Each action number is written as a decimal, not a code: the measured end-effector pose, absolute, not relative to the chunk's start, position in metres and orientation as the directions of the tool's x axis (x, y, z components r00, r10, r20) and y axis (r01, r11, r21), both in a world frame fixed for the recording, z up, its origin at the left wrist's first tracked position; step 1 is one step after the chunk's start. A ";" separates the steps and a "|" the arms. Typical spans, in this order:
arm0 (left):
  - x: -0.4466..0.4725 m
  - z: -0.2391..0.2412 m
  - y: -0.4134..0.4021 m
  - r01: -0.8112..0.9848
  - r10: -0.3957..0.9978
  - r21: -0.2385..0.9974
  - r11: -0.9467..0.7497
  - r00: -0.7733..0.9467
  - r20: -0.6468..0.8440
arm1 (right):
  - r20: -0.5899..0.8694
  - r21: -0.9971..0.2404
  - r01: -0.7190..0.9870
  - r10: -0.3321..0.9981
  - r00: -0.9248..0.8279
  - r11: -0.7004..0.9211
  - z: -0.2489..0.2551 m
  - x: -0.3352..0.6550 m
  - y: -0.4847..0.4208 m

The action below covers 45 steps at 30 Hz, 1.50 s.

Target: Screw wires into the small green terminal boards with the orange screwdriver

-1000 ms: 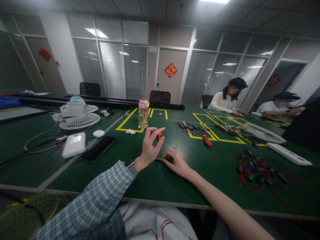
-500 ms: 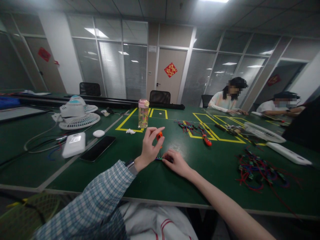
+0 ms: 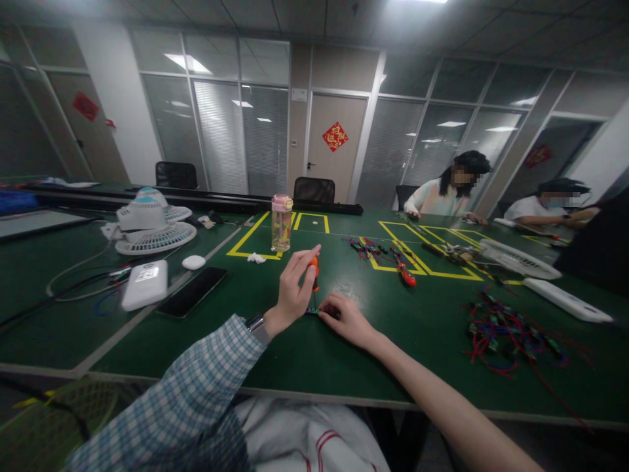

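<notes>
My left hand point(image 3: 293, 288) is raised over the green table point(image 3: 304, 347), its fingers pinched round the orange handle of a small screwdriver point(image 3: 314, 269) that stands upright with its tip down. Under that tip lies a small dark part with coloured wires point(image 3: 311, 311). My right hand point(image 3: 345, 318) rests on the table and presses this part down with closed fingers. A watch shows at my left wrist, below a checked sleeve.
A black phone point(image 3: 192, 291), a white power bank point(image 3: 145, 284) and a white fan point(image 3: 150, 226) lie left. A pink-capped bottle point(image 3: 282, 224) stands behind my hands. Red pliers point(image 3: 405, 274) and a tangle of coloured wires point(image 3: 506, 334) lie right. Two people sit at the far right.
My left fingers have closed further round the screwdriver handle, turning it a little. My right hand has stayed on the small part.
</notes>
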<state>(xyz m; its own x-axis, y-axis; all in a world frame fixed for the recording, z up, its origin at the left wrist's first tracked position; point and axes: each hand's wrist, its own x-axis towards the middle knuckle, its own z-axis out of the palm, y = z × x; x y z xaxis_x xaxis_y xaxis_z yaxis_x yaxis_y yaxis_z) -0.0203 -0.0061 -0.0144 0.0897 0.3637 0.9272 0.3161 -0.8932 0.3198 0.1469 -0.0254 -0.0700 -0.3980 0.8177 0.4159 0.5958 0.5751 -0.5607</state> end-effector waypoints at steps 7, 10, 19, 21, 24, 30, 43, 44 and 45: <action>-0.021 -0.014 -0.004 0.370 0.370 0.337 -0.866 0.021 0.929 | 0.411 -0.566 0.597 0.822 -0.394 0.569 -0.068 0.147 -0.027; -0.022 -0.016 -0.004 0.311 0.385 0.347 -0.885 0.068 0.920 | 0.412 -0.564 0.596 0.821 -0.396 0.571 -0.068 0.147 -0.026; -0.020 -0.016 -0.003 0.347 0.376 0.343 -0.873 0.030 0.926 | 0.412 -0.566 0.599 0.824 -0.389 0.566 -0.067 0.146 -0.027; -0.021 -0.016 -0.004 0.346 0.378 0.337 -0.876 0.056 0.924 | 0.409 -0.567 0.600 0.825 -0.389 0.564 -0.067 0.146 -0.027; -0.021 -0.016 -0.004 0.307 0.399 0.354 -0.883 0.096 0.912 | 0.401 -0.571 0.601 0.828 -0.391 0.560 -0.067 0.146 -0.026; -0.020 -0.016 -0.004 0.339 0.394 0.356 -0.871 0.046 0.918 | 0.401 -0.571 0.600 0.828 -0.392 0.560 -0.066 0.146 -0.028; -0.020 -0.015 -0.004 0.378 0.375 0.341 -0.861 0.017 0.927 | 0.407 -0.560 0.604 0.823 -0.396 0.567 -0.067 0.146 -0.027; -0.020 -0.015 -0.005 0.392 0.369 0.335 -0.857 0.012 0.929 | 0.409 -0.558 0.605 0.822 -0.395 0.568 -0.067 0.146 -0.028; -0.020 -0.015 -0.005 0.396 0.370 0.333 -0.856 0.018 0.929 | 0.410 -0.557 0.605 0.822 -0.395 0.569 -0.067 0.146 -0.028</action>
